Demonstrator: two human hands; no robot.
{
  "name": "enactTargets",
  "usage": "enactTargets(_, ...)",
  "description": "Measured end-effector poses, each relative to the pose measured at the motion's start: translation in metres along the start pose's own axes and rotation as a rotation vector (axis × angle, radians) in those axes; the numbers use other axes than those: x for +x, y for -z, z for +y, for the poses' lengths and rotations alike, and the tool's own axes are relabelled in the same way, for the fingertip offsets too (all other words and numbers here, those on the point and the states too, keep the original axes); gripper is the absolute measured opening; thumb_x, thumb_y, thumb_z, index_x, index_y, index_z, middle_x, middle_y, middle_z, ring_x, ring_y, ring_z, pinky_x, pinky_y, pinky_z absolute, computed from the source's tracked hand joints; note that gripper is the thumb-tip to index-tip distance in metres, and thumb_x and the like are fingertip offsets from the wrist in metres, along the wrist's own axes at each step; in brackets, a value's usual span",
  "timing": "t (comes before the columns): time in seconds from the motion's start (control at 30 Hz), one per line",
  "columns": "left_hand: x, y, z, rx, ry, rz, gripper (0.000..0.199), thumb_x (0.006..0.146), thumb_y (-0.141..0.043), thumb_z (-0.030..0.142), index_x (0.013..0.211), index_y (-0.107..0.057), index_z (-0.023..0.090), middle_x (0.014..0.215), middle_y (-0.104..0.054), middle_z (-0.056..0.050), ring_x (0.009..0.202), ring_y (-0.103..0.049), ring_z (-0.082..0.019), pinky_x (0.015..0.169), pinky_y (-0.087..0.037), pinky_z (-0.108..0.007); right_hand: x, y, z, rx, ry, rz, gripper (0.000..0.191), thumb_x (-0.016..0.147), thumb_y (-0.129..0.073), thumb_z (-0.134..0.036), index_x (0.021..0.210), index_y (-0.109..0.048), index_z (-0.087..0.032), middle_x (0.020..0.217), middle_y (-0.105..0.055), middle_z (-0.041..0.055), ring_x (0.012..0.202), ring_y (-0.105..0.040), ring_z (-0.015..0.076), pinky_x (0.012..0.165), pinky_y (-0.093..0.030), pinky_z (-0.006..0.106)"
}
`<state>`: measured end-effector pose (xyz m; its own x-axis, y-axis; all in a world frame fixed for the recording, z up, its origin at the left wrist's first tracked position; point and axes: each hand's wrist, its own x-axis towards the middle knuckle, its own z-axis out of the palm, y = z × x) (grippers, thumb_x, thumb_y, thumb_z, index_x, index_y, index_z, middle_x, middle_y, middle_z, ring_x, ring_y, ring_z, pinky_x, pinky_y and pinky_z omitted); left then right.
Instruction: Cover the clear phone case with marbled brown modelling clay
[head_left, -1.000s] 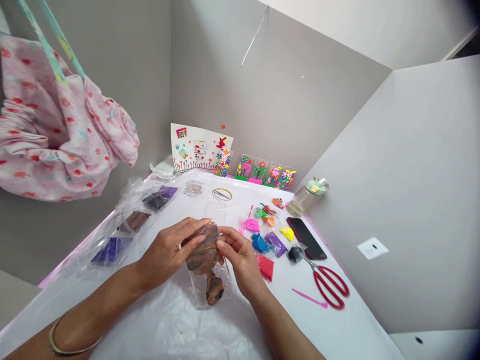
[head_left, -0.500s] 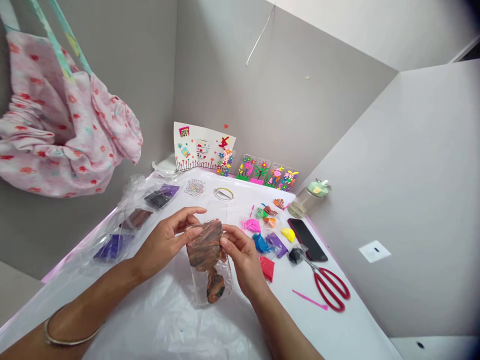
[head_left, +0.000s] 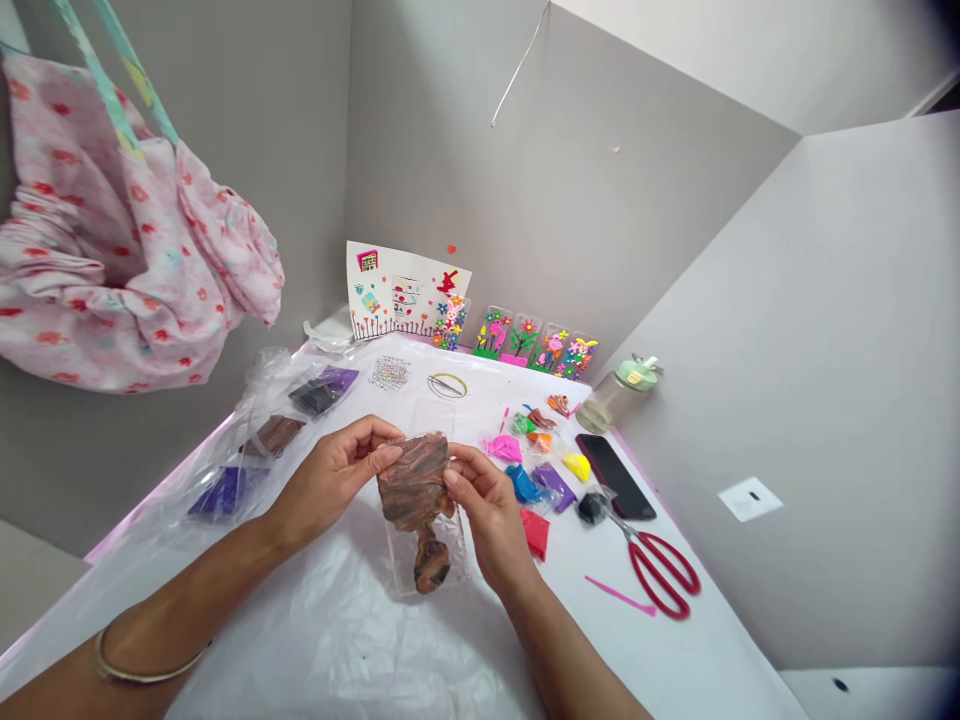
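Between my hands is a flat sheet of brown, orange and black marbled clay, with a narrow neck and a rounded lump below it. It lies over a clear rectangular plastic case, whose lower part shows around the lump. My left hand pinches the clay's upper left edge, thumb in front. On the right edge, my right hand has its thumb on the front and its fingers behind, partly hidden. Both hands hold the piece tilted above the white-covered table.
Right of my hands lie several coloured clay packets, red-handled scissors, a phone and a pink strip. A bottle stands behind. More packets lie left. Decorated clear cases lean at the back.
The clay piece and case have risen slightly and shifted a little right. My left fingers have drawn in toward the clay's upper left edge; my right hand keeps its grip.
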<state>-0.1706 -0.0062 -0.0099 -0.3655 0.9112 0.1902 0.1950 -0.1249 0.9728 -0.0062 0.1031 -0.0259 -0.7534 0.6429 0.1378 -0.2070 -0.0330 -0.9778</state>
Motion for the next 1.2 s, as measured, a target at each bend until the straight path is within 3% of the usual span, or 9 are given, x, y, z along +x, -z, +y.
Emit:
enactTargets(0.3, -0.002, -0.002, 0.004, -0.114, 0.09, -0.088, 0.04, 0.084, -0.065, 0.039, 0.121, -0.059, 0.025, 0.106, -0.066, -0.005, 0.09, -0.063, -0.019, 0.073, -0.05, -0.027, -0.005, -0.005, -0.003, -0.065, -0.017, -0.08, 0.028, 0.085, -0.064, -0.038, 0.107, -0.064, -0.02, 0.071, -0.058, -0.0008, 0.061, -0.051, 0.0113, 0.057, -0.04, 0.024)
enactTargets(0.43, -0.004, -0.001, 0.006, -0.101, 0.123, -0.139, 0.042, 0.082, -0.066, 0.036, 0.123, -0.06, 0.027, 0.092, -0.062, -0.002, 0.069, -0.058, -0.013, 0.05, -0.046, -0.019, -0.007, -0.007, -0.003, -0.049, -0.053, -0.137, 0.03, 0.085, -0.065, -0.038, 0.109, -0.058, -0.021, 0.069, -0.057, -0.0032, 0.058, -0.05, 0.0101, 0.055, -0.039, 0.023)
enactTargets(0.6, -0.004, 0.002, 0.003, -0.118, 0.143, -0.225, 0.019, 0.083, -0.063, 0.033, 0.1, -0.066, 0.024, 0.066, -0.047, 0.006, 0.05, -0.042, -0.007, 0.042, -0.038, -0.016, -0.008, -0.005, -0.006, -0.144, -0.058, -0.209, 0.028, 0.089, -0.061, -0.039, 0.109, -0.059, -0.02, 0.071, -0.059, -0.0024, 0.062, -0.053, 0.0111, 0.059, -0.04, 0.024)
enactTargets(0.7, -0.002, 0.005, 0.002, -0.183, 0.154, -0.133, 0.018, 0.082, -0.066, 0.034, 0.097, -0.063, 0.024, 0.061, -0.043, 0.008, 0.046, -0.039, -0.006, 0.04, -0.037, -0.015, -0.005, -0.001, -0.01, -0.2, -0.004, -0.114, 0.029, 0.093, -0.053, -0.042, 0.107, -0.062, -0.019, 0.085, -0.068, 0.0039, 0.077, -0.06, 0.0151, 0.072, -0.046, 0.028)
enactTargets(0.8, 0.002, 0.012, 0.003, -0.304, 0.128, 0.104, 0.021, 0.078, -0.072, 0.032, 0.094, -0.062, 0.024, 0.062, -0.044, 0.008, 0.043, -0.038, -0.004, 0.038, -0.037, -0.014, 0.001, 0.008, -0.013, -0.093, 0.074, 0.17, 0.031, 0.095, -0.048, -0.043, 0.103, -0.064, -0.018, 0.101, -0.07, 0.0086, 0.09, -0.063, 0.0179, 0.084, -0.047, 0.033)
enactTargets(0.93, 0.007, 0.021, 0.002, -0.547, 0.115, 0.361, 0.02, 0.078, -0.072, 0.025, 0.095, -0.062, 0.023, 0.076, -0.057, 0.004, 0.054, -0.052, -0.006, 0.043, -0.044, -0.014, 0.01, 0.019, -0.013, 0.15, 0.079, 0.393, 0.02, 0.087, -0.061, -0.036, 0.096, -0.066, -0.019, 0.099, -0.07, 0.0067, 0.086, -0.062, 0.0154, 0.079, -0.048, 0.029)
enactTargets(1.0, 0.009, 0.02, 0.0, -0.686, 0.149, 0.384, 0.019, 0.079, -0.07, 0.021, 0.096, -0.061, 0.023, 0.082, -0.062, 0.003, 0.061, -0.058, -0.008, 0.049, -0.049, -0.015, 0.011, 0.018, -0.01, 0.191, -0.005, 0.326, 0.019, 0.079, -0.069, -0.028, 0.095, -0.066, -0.019, 0.098, -0.07, 0.0062, 0.082, -0.062, 0.0147, 0.075, -0.048, 0.027)
enactTargets(1.13, 0.006, 0.006, -0.003, -0.788, 0.193, 0.345, 0.025, 0.079, -0.071, 0.018, 0.098, -0.056, 0.023, 0.082, -0.065, 0.003, 0.063, -0.061, -0.009, 0.055, -0.053, -0.018, 0.003, 0.001, -0.005, 0.101, -0.114, -0.096, 0.037, 0.071, -0.076, -0.022, 0.107, -0.065, -0.022, 0.111, -0.065, 0.0072, 0.085, -0.062, 0.0168, 0.068, -0.049, 0.026)
enactTargets(1.2, 0.003, -0.002, -0.002, -0.734, 0.182, 0.281, 0.028, 0.078, -0.073, 0.021, 0.098, -0.054, 0.023, 0.077, -0.065, 0.004, 0.058, -0.06, -0.009, 0.053, -0.052, -0.019, -0.001, -0.007, -0.003, 0.075, -0.08, -0.206, 0.037, 0.078, -0.072, -0.028, 0.113, -0.064, -0.022, 0.108, -0.064, 0.0072, 0.083, -0.062, 0.017, 0.066, -0.049, 0.027)
